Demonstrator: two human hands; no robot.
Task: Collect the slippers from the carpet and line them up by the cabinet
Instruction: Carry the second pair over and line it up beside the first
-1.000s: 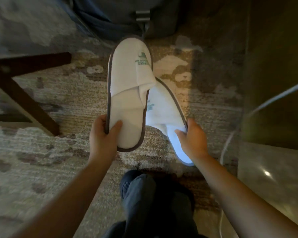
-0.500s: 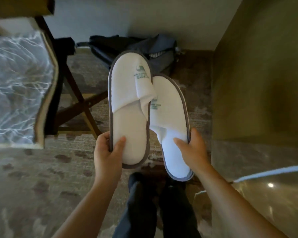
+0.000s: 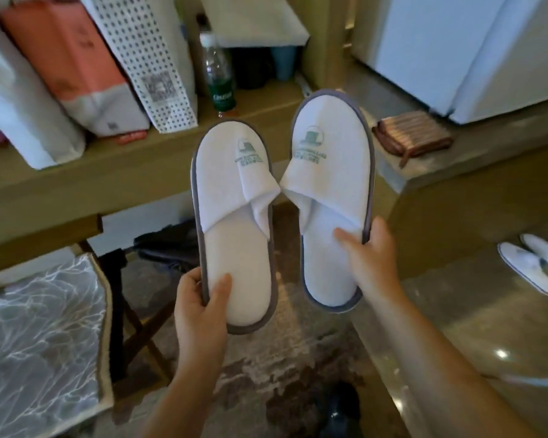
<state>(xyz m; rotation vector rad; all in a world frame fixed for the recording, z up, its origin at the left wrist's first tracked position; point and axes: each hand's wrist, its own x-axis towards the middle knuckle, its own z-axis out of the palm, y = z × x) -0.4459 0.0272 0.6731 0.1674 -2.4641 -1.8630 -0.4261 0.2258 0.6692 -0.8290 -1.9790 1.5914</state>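
Two white slippers with grey trim and a green logo are held up in the air, toes pointing away. My left hand (image 3: 200,308) grips the heel of the left slipper (image 3: 234,216). My right hand (image 3: 369,260) holds the outer edge of the right slipper (image 3: 329,184). The two slippers touch at their folded uppers. A second pair of white slippers (image 3: 532,263) lies on the glossy floor at the right, beside the brown cabinet (image 3: 456,200). The patterned carpet (image 3: 266,374) lies below my hands.
A wooden shelf (image 3: 108,172) at the back carries paper bags (image 3: 146,58) and a plastic bottle (image 3: 219,74). A folding stand with a marbled top (image 3: 38,343) sits at the left. A dark bag (image 3: 168,245) lies under the shelf. A woven pouch (image 3: 415,134) rests on a ledge.
The view has tilted up from the carpet to the shelf. Both slippers rose and moved apart; the right one, earlier tucked behind the left, now stands beside it.
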